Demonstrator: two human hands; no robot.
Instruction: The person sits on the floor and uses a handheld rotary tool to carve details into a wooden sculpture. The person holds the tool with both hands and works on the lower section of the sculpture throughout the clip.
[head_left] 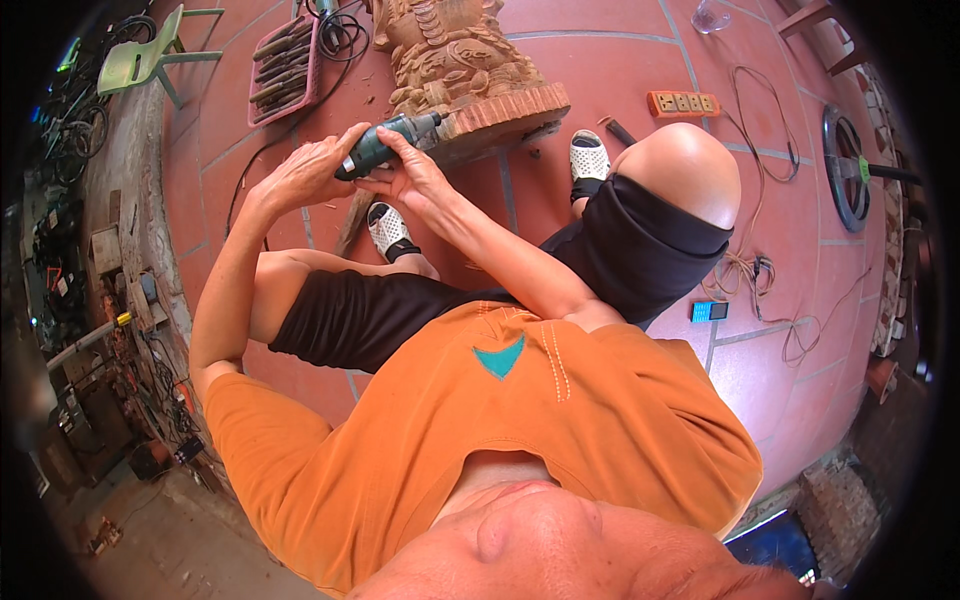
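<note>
A teal-green die grinder (375, 151) with a metal nose lies between my two hands, its nose pointing right at the carved wooden sculpture (455, 62). My left hand (312, 172) is closed around its rear end, fingers along the far side. From the near side my right hand (412, 182) grips the body, thumb on top and the other fingers underneath. The tool's tip is close to the sculpture's thick wooden base (505, 112); whether it touches cannot be made out. Carved relief covers the sculpture, whose top is cut off by the picture's edge.
A pink basket (262, 108) of chisel-like tools sits at far left, near black cables and a green chair (142, 58). To the right are an orange power strip (683, 104), a tangled cord (752, 268), a blue phone (709, 312) and a dark wheel-like ring (846, 172).
</note>
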